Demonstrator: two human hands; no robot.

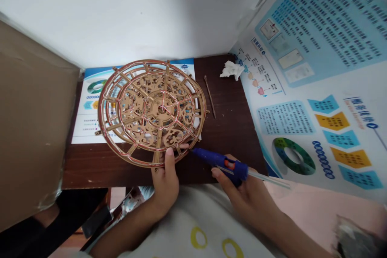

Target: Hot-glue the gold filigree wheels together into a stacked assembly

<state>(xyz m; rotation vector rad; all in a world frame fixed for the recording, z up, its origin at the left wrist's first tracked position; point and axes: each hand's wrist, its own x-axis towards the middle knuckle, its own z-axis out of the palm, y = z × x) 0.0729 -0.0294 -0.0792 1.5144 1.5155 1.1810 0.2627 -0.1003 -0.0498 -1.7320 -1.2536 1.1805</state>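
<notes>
A round openwork wooden wheel model, with rings, spokes, scroll cut-outs and thin reddish and white wires, stands above the dark table. My left hand grips its near rim, the thumb on top and the fingers partly hidden beneath. In my right hand is a blue hot glue gun with an orange part on its side. A clear glue stick sticks out of its back end. The gun's nozzle points left, close to the wheel's near right rim; whether it touches is hard to tell.
Under the wheel lies a printed sheet on the dark brown table. A thin brown stick and a crumpled white tissue lie to the right. A white wall, a cardboard panel and a printed board enclose the table.
</notes>
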